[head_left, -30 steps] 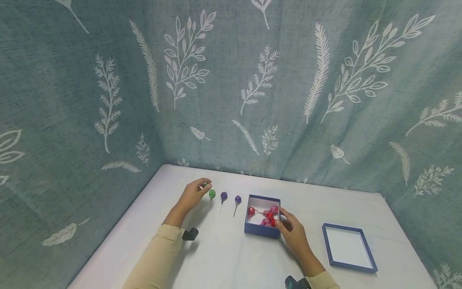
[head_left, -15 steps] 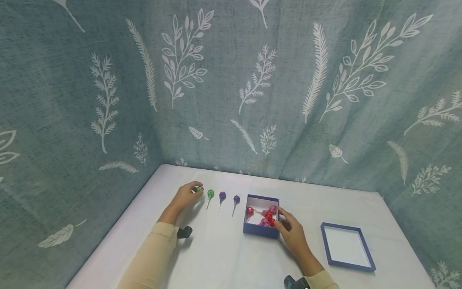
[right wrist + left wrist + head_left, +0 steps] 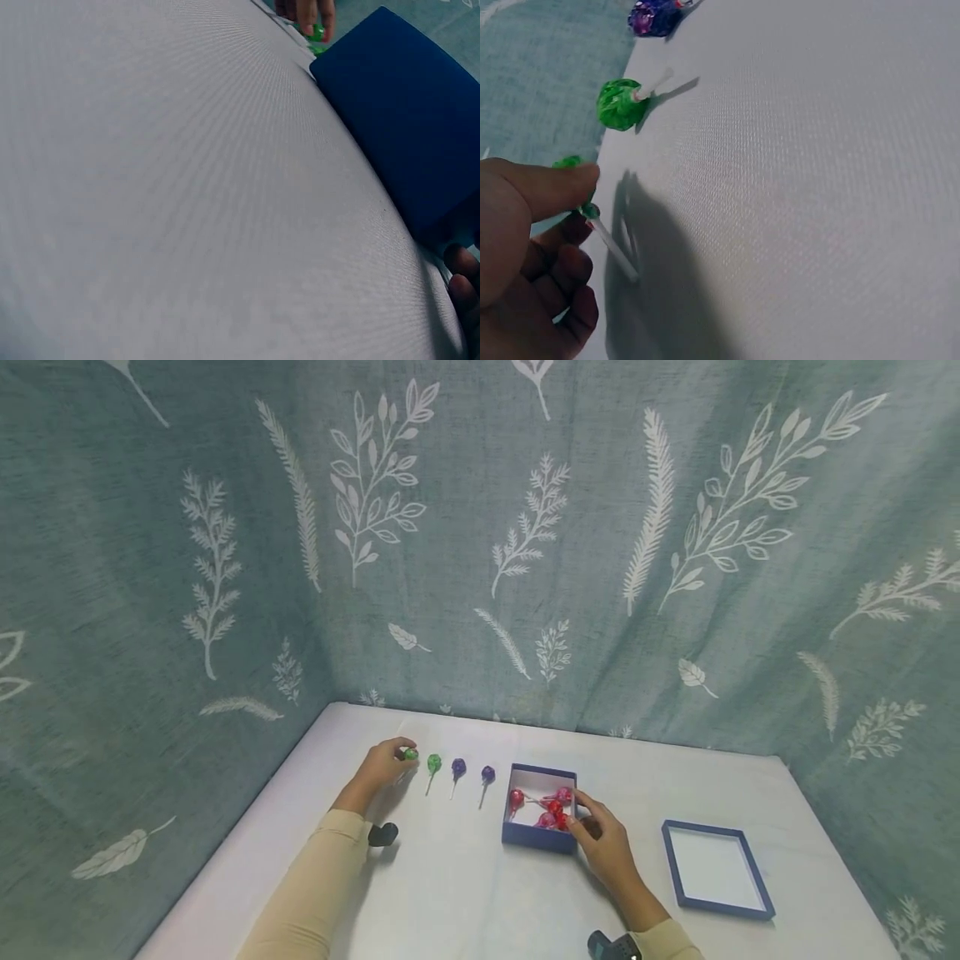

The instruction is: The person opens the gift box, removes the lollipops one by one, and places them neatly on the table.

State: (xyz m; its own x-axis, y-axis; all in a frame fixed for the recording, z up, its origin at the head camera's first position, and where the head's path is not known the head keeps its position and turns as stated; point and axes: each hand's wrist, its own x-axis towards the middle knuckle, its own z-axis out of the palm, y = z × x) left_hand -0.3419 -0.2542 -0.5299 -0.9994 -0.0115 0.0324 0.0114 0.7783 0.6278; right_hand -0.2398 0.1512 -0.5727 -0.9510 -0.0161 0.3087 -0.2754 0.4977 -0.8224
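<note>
My left hand (image 3: 380,766) pinches a green-wrapped lollipop (image 3: 411,754) between thumb and fingers, at the left end of a row. In the left wrist view its white stick (image 3: 616,249) slants down close above the tabletop's shadow. Beside it lie another green lollipop (image 3: 434,763) and two purple lollipops (image 3: 458,767), sticks toward me. My right hand (image 3: 606,843) holds the right wall of an open blue box (image 3: 538,837), thumb at the near end of that side. Several red and pink lollipops (image 3: 555,807) lie inside the box. In the right wrist view, the box hides most of the right fingers.
A shallow blue lid (image 3: 726,908) with a white inside lies to the right of the box. White cloth (image 3: 450,893) covers the table. A patterned blue-green curtain (image 3: 465,527) stands behind and along the left side.
My left hand has moved left with the green lollipop, away from the other green one, and lowered slightly. The right hand stays at the box. The view has shifted slightly.
</note>
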